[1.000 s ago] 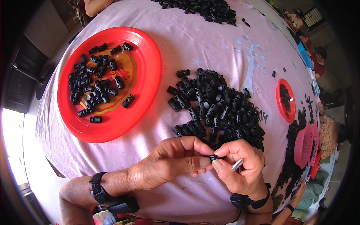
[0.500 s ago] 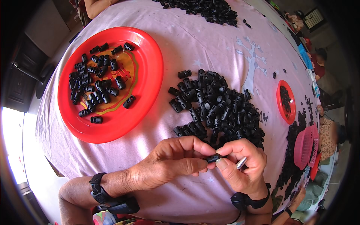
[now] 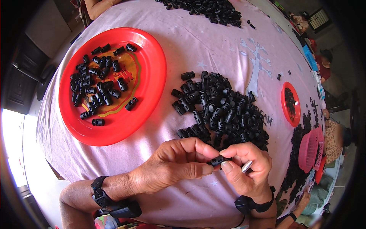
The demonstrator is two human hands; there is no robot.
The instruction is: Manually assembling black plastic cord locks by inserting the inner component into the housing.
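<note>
The large red plate at the upper left of the frame is round, smooth and glossy, with a yellow printed centre; it holds dozens of small black pieces, too overlapped to count exactly. At the right of the frame one small red plate contains dark bits, and below it stands a pink basket with perforated walls, its contents hard to make out.

Just below the frame's centre, one black piece, a stubby moulded cylinder with a hole in its side, is held between two hands. The left hand has its grip pinching one end between thumb and forefinger; the right hand has its grip pinching the other end likewise, with one shiny silver tool tucked against its fingers.

A heap of similar pieces fills mid-frame on the cloth-covered table; another heap lies at the top edge.
</note>
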